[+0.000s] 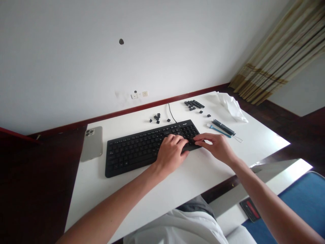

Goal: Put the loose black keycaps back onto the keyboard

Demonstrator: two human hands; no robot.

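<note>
Black, the keyboard (134,149) is set midway along the bench (203,173), the left hand (171,152) rested on its right end beside the right hand (217,145); whether either grip is clenched cannot be told. Keys (199,104) are scattered toward the far edge.

keyboard (134,149): partly hidden by left hand (171,150) | right hand (217,146): fingertip contact too small to tell | curtain (281,57): cut off, right
</note>
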